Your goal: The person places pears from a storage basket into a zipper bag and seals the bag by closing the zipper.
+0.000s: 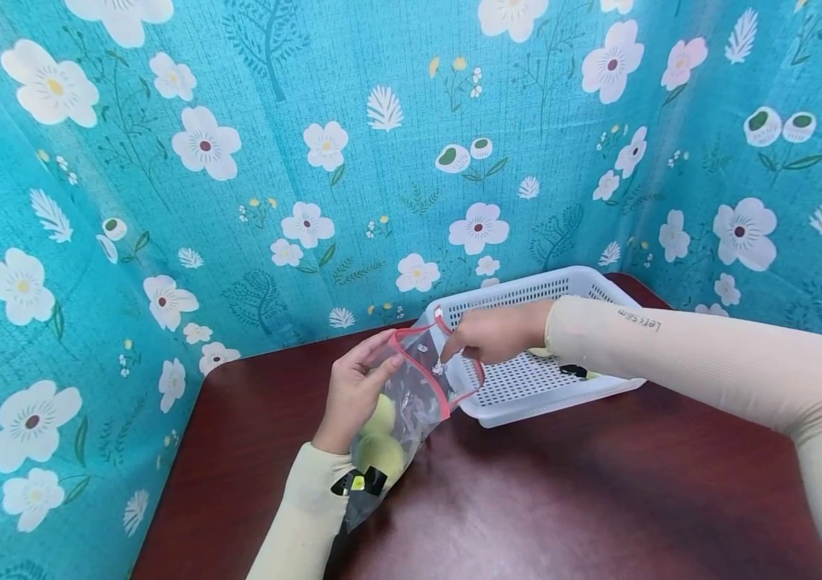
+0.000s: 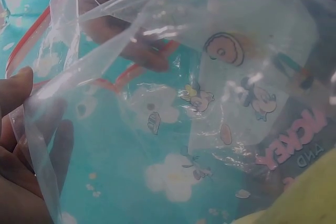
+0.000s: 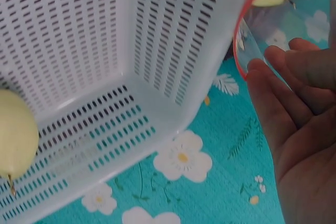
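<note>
A clear plastic bag (image 1: 418,395) with a red rim and cartoon print hangs tilted, its mouth spread toward the basket. Yellow-green pears (image 1: 379,453) lie in its lower part. My left hand (image 1: 356,391) grips the near rim, thumb on the outer face; in the left wrist view its fingers (image 2: 63,150) show behind the plastic. My right hand (image 1: 494,332) is at the far side of the mouth, its relaxed fingers touching the red rim (image 3: 240,59) in the right wrist view. A white slotted basket (image 1: 556,411) stands beneath that hand, with a pear (image 3: 16,135) in it.
The dark red-brown table (image 1: 527,499) carries the basket toward its back right. A turquoise floral curtain (image 1: 353,177) rises right behind the table and along both sides. My right forearm (image 1: 679,354) crosses above the basket's right end.
</note>
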Demonstrator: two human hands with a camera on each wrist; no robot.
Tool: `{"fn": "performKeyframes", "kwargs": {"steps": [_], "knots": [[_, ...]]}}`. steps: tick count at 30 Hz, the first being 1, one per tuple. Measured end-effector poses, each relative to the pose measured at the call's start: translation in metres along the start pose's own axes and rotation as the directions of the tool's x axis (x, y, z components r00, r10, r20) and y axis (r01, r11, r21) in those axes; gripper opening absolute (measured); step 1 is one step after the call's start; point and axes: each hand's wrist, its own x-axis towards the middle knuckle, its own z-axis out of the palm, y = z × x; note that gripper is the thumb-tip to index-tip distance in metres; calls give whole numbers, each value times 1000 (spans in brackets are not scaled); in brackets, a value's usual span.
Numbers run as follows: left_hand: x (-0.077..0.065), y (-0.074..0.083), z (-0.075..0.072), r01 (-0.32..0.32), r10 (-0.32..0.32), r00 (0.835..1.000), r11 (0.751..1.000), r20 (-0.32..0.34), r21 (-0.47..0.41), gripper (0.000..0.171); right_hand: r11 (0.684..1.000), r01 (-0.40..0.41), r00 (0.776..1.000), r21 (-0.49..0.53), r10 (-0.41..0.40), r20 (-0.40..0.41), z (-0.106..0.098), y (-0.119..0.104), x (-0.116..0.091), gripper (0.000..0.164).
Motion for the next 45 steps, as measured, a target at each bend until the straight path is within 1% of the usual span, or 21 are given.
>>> {"fn": "performKeyframes", "kwargs": {"steps": [3,4,10,15,18,21,24,27,31,34,38,45], "knots": [[0,0,0,0,0,1000,1000,2,-16,37,1000,1,1000,-12,-1,-14,-7,1,-4,40],[0,0,-1,1,-1,1000,1000,2,-13,37,1000,-5,1000,-10,5,-14,-10,1,-6,39],[2,3,-3,8,-8,1000,1000,0,-1,38,999,17,1000,-34,-17,-13,-20,6,-14,36],[4,5,-7,8,-8,1000,1000,-13,17,39,998,-18,1000,-57,16,-27,-28,7,-19,34],[3,6,-9,19,-18,1000,1000,-16,24,39,999,-33,999,-42,32,-22,-28,9,-22,34],[0,5,-10,41,-41,999,999,-3,32,39,999,-50,999,-16,50,-12,-23,10,-28,33],[-2,5,-8,50,-50,999,998,10,31,39,997,-79,997,-7,79,-19,-20,13,-35,32],[-2,4,-7,44,-45,999,999,8,28,39,996,-91,995,-5,91,-44,-19,20,-41,33],[-2,3,-6,46,-45,999,999,-2,30,39,996,-84,993,-13,83,-86,-20,36,-47,35],[-2,4,-5,49,-49,999,998,-2,29,38,993,-118,989,-4,117,-93,-21,48,-53,36],[-2,5,-4,48,-48,999,999,5,23,39,983,-181,980,23,182,-82,-20,60,-62,37],[-1,5,-2,44,-44,999,999,6,15,39,972,-231,968,51,234,-85,-20,68,-71,38]]}}
